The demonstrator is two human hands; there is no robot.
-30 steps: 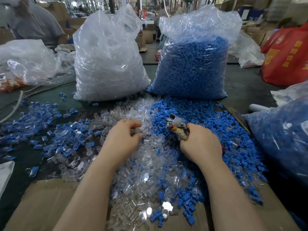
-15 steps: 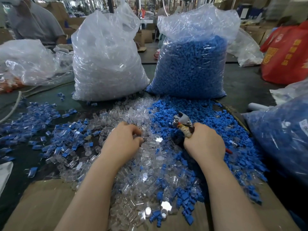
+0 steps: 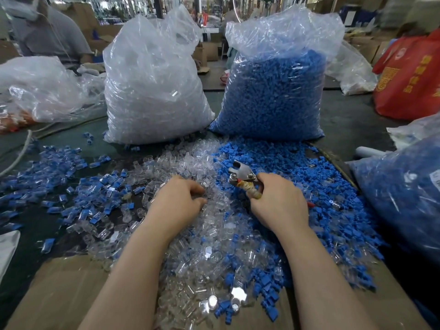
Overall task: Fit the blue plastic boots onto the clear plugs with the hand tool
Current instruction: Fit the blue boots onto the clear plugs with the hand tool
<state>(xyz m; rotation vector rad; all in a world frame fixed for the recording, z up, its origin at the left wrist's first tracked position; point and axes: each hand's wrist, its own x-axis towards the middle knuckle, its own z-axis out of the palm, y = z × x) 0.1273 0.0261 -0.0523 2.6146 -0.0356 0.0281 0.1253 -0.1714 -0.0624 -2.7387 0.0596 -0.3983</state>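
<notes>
A heap of clear plugs fills the middle of the table, and a heap of blue boots lies to its right. My right hand grips the hand tool by its tape-wrapped handles, its metal jaws pointing up and left over the edge of the blue heap. My left hand lies knuckles-up on the clear plugs with fingers curled down into them; whether it holds a plug is hidden. Fitted blue-and-clear pieces are spread over the left of the table.
Two tall plastic sacks stand behind the heaps: clear plugs on the left, blue boots on the right. Another blue-filled bag sits at the right edge, a red bag behind it. Cardboard lies at the front. A person sits far left.
My right hand has carried the tool slightly right and away from me. My left hand has shifted a little over the clear plugs, its fingers still curled into them.
</notes>
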